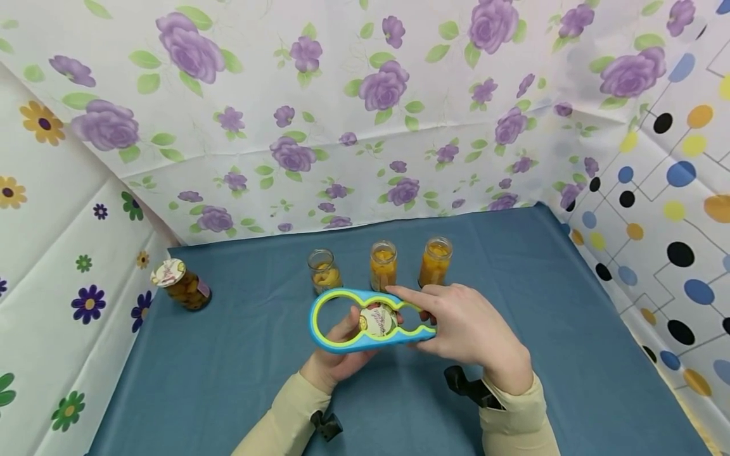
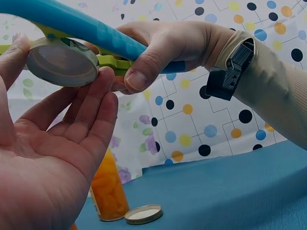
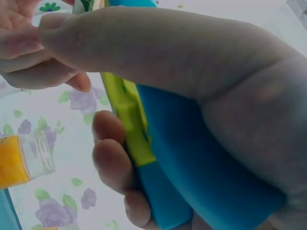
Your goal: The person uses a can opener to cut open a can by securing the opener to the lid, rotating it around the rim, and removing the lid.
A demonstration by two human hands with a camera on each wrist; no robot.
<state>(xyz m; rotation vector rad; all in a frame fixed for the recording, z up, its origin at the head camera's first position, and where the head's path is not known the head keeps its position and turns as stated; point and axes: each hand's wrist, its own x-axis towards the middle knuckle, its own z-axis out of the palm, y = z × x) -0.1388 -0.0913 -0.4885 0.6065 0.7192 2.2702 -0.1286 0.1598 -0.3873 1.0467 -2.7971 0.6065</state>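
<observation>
A blue and lime-green multi-size jar opener (image 1: pixel 365 344) is held above the table by my right hand (image 1: pixel 472 323), its fingers wrapped round the handle end. In the opener's middle opening sits a patterned jar lid (image 1: pixel 378 320). My left hand (image 1: pixel 338 367) is underneath, pinching the lid's edge between thumb and fingertips. From below, the left wrist view shows the lid's pale inner side (image 2: pixel 62 64), with no jar under it. Close up in the right wrist view, the right thumb (image 3: pixel 129 43) lies across the blue handle.
Behind the hands stand three lidless glass jars of yellow-orange fruit: left (image 1: pixel 325 277), middle (image 1: pixel 383 269) and right (image 1: pixel 435 265). A loose lid (image 2: pixel 144 214) lies beside one jar. At the far left, a lidded jar with dark contents (image 1: pixel 185 288) stands on the blue cloth (image 1: pixel 228 367).
</observation>
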